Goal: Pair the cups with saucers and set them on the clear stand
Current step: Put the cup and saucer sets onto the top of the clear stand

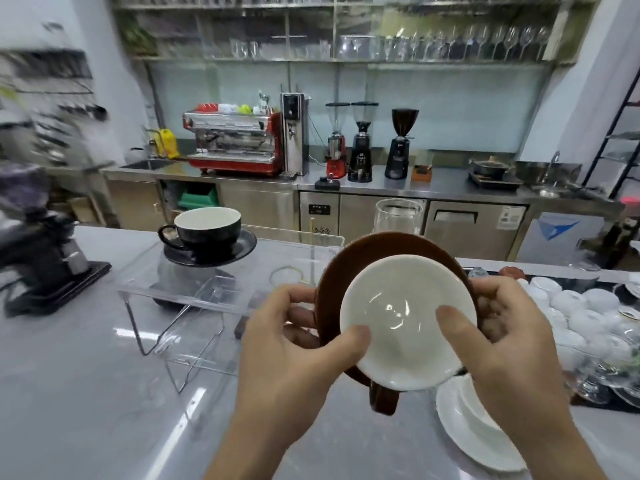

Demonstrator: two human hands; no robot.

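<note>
Left hand (294,344): grips the brown cup and saucer from the left; thumb lies over the cup's white rim, fingers curl behind the saucer's left edge.
Right hand (502,344): grips the same pair from the right; thumb rests inside the cup's white interior, fingers wrap behind the saucer's right edge.
Brown cup (408,323): white inside, brown outside, tilted so its mouth faces the camera; brown handle points down below the rim. Held in the air above the counter, in front of the clear stand's right end.
Brown saucer (388,245): behind the cup and touching it, tilted with it, its rim showing above and to the left of the cup.
Black cup (207,225): white inside, handle to the left, upright on its saucer.
Black saucer (242,249): on the top of the clear stand, toward its left part.
Clear stand (194,292): transparent acrylic shelf on thin wire legs, standing on the grey counter.
Grey counter (86,393): glossy surface under the stand and the hands.
White plates (471,431): stacked on the counter below the right hand, partly hidden by it.
White cups (581,306): a group upside down at the right, on a dark tray.
Glass vessel (398,216): clear, behind the brown saucer.
Espresso machine (232,143): red, on the steel back counter, coffee grinders to its right.
</note>
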